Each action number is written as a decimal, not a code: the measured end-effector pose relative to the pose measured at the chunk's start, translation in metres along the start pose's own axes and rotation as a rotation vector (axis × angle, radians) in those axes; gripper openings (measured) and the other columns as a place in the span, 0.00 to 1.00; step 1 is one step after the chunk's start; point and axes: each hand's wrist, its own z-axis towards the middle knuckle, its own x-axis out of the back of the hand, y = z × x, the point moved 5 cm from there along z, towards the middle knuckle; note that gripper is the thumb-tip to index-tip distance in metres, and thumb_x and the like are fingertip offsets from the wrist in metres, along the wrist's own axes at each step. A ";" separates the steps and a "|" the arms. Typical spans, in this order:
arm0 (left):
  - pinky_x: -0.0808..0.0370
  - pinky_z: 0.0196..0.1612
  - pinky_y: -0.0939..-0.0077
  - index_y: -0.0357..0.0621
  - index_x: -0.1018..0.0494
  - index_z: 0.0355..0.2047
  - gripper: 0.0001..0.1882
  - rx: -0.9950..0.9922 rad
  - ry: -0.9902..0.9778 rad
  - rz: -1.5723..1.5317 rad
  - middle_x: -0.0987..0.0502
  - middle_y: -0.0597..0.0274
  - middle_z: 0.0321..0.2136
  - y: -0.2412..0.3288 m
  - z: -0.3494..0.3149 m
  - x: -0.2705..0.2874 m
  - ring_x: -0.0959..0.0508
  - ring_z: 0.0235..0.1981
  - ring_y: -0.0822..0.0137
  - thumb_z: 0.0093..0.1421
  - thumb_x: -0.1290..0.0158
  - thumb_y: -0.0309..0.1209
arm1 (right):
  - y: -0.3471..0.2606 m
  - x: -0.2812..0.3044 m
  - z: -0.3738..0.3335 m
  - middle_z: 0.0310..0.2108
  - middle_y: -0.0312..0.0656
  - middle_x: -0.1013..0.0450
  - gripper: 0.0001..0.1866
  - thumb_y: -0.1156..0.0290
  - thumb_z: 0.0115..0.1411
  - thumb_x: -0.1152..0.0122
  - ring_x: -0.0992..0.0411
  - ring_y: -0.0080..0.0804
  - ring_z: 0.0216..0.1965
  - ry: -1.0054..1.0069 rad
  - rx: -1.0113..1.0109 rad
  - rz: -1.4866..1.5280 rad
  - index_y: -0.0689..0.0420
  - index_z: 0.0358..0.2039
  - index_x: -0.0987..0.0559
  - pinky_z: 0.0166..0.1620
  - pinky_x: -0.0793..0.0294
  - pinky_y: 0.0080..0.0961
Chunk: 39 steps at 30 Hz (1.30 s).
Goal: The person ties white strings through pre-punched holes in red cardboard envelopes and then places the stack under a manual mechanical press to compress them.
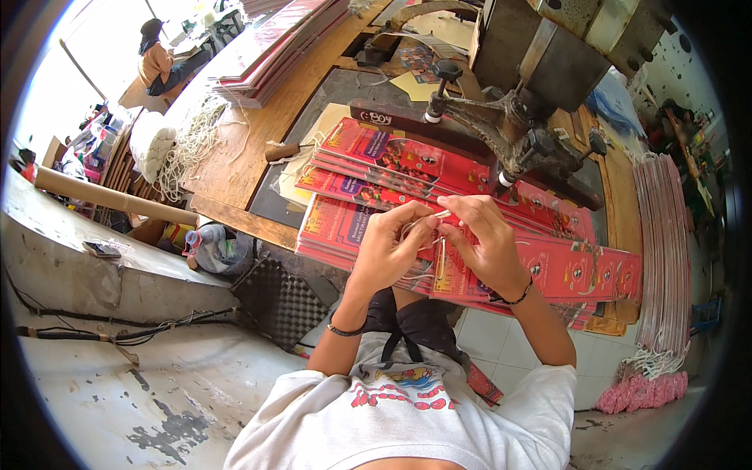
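Observation:
My left hand (pixel 385 244) and my right hand (pixel 487 241) meet in front of me, both closed in a pinch on a thin white cord (pixel 444 214). A loop of the cord shows at the fingertips, and more strands hang below my left hand. Just beneath my hands lies a front stack of red printed cardboard strips (pixel 564 270). Farther back, more red strips (pixel 442 160) lie fanned under the metal arm of a machine (pixel 501 129). A wooden-handled tool (pixel 283 152) rests left of them, with cord beside it.
On the wooden table (pixel 227 149), a cord heap (pixel 188 145) and a tall strip stack (pixel 274 47) stand at the left. Corded strips (pixel 662 251) hang at the right, above a pink bundle (pixel 642 393). A cardboard tube (pixel 117 196) and a seated person (pixel 160 59) are at the left.

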 end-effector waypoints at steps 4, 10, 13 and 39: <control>0.31 0.25 0.80 0.33 0.25 0.36 0.07 -0.028 -0.054 0.064 0.25 0.61 0.18 0.000 0.001 0.001 0.27 0.21 0.78 0.65 0.48 0.27 | 0.003 -0.001 -0.003 0.38 0.42 0.22 0.16 0.74 0.56 0.31 0.25 0.41 0.42 -0.043 0.007 0.024 0.58 0.45 0.20 0.44 0.23 0.36; 0.30 0.25 0.75 0.34 0.24 0.38 0.08 -0.029 -0.079 0.185 0.25 0.56 0.18 0.002 -0.003 0.002 0.24 0.20 0.69 0.66 0.47 0.29 | 0.004 0.000 -0.002 0.36 0.41 0.23 0.10 0.74 0.56 0.31 0.25 0.41 0.39 -0.037 -0.037 0.012 0.58 0.39 0.19 0.42 0.24 0.35; 0.29 0.25 0.71 0.35 0.25 0.39 0.09 -0.061 -0.062 0.244 0.24 0.52 0.19 0.000 -0.007 0.002 0.22 0.20 0.63 0.66 0.48 0.29 | 0.006 -0.001 -0.002 0.34 0.42 0.24 0.09 0.75 0.56 0.31 0.26 0.41 0.38 -0.042 -0.077 -0.012 0.59 0.36 0.21 0.41 0.25 0.35; 0.28 0.25 0.77 0.43 0.20 0.49 0.17 -0.400 0.198 0.313 0.23 0.60 0.29 0.021 -0.023 -0.018 0.24 0.24 0.71 0.60 0.45 0.17 | 0.002 0.018 -0.006 0.34 0.42 0.26 0.10 0.80 0.57 0.32 0.25 0.34 0.34 0.144 0.024 -0.010 0.60 0.39 0.23 0.34 0.24 0.27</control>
